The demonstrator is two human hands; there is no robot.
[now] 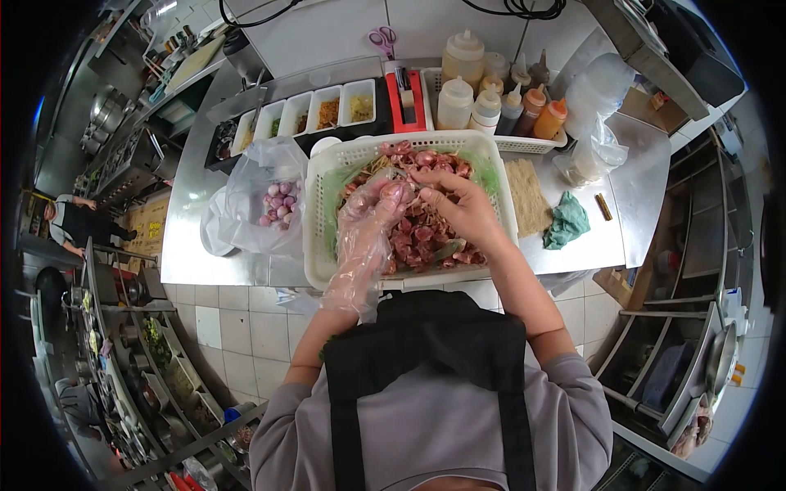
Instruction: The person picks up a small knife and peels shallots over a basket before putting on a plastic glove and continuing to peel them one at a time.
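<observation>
My left hand [367,211], in a clear plastic glove, is closed around a reddish shallot [396,193]. My bare right hand [467,206] meets it from the other side, thumb and forefinger pinched at the shallot's edge; whether they grip loose skin is too small to tell. Both hands are over a white plastic basket [314,237] lined with green netting. Unpeeled shallots [426,242] and dry stalks fill it. To its left, a clear plastic bag [246,176] holds several peeled, pale purple shallots [278,203].
Behind the basket are white condiment trays [327,109], a red-framed holder [408,102], purple scissors [382,39] and squeeze bottles [455,105]. A green cloth [567,221] and brown mat [528,196] lie right on the steel table [187,221]. Another person [70,221] stands far left.
</observation>
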